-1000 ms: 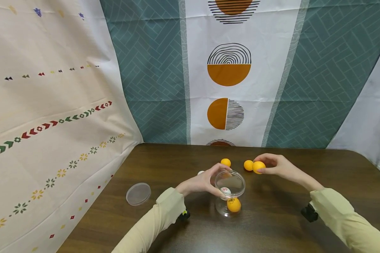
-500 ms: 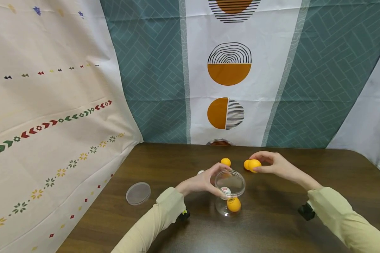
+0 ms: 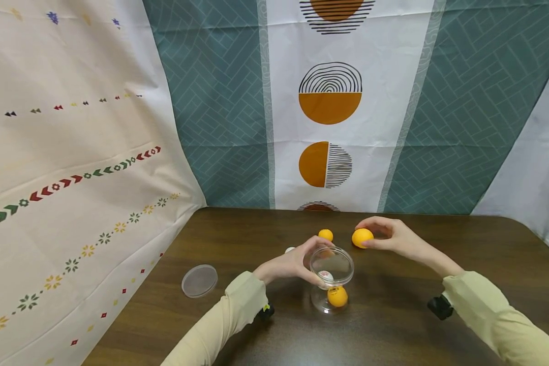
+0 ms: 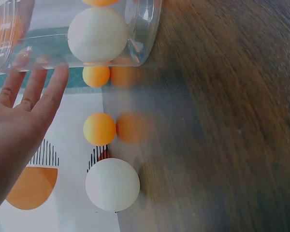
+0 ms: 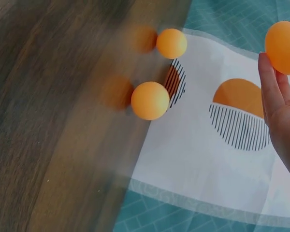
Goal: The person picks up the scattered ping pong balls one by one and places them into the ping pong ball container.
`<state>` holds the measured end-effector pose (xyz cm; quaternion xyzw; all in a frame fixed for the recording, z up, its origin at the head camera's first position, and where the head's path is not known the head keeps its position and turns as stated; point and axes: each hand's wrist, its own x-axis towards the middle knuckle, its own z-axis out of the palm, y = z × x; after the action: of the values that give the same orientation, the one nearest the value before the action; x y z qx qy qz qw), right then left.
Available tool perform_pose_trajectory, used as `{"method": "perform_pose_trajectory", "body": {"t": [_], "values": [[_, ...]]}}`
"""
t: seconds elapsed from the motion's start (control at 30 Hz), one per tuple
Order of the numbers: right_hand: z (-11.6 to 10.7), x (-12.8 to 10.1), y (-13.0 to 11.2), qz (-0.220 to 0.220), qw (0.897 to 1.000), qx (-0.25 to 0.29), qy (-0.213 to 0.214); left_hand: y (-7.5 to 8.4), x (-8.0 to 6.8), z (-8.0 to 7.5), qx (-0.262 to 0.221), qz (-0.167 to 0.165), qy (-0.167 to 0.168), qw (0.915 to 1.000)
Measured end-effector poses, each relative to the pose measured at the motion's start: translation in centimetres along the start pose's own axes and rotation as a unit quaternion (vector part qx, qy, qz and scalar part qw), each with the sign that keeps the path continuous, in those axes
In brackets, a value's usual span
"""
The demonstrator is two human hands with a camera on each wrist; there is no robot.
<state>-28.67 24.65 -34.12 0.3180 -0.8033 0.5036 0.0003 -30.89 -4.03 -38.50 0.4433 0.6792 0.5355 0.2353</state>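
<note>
Left hand (image 3: pixel 289 264): curled around the clear round plastic jar (image 3: pixel 331 278), upright on the dark wooden table (image 3: pixel 393 325).
Right hand (image 3: pixel 393 238): an orange ping-pong ball (image 3: pixel 362 237) is pinched above the table.
Jar contents: one white, one orange ball.

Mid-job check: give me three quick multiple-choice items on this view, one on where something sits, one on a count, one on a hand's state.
1. Where is the clear lid?
A. on the jar
B. flat on the table, left of the jar
C. in the right hand

2. How many balls are in the clear jar?
A. two
B. none
C. five

3. What does the right hand do?
A. rests flat
B. pinches an orange ball
C. grips the lid

B: the lid lies apart on the table.
A: one white, one orange show inside.
B: its fingertips hold the orange ball.
</note>
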Motion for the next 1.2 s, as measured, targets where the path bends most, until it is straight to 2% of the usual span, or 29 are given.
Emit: {"method": "perform_pose_trajectory", "body": {"t": [0.33, 0.77, 1.0, 1.2], "values": [[0.8, 0.3, -0.9, -0.021, 0.999, 0.035, -0.008, -0.2, 0.1, 0.1, -0.01, 0.007, -0.003, 0.9999], [1.5, 0.8, -2.1, -0.025, 0.999, 0.039, -0.017, 0.1, 0.0, 0.1, 0.001, -0.004, 0.0, 1.0], [1.9, 1.1, -2.3, -0.042, 0.998, 0.042, -0.027, 2.8, -0.6, 0.6, -0.013, -0.024, -0.005, 0.9996], [2.3, 1.2, -2.6, -0.059, 0.996, 0.058, -0.042, 3.0, -0.7, 0.7, -0.024, -0.022, -0.013, 0.9994]]}}
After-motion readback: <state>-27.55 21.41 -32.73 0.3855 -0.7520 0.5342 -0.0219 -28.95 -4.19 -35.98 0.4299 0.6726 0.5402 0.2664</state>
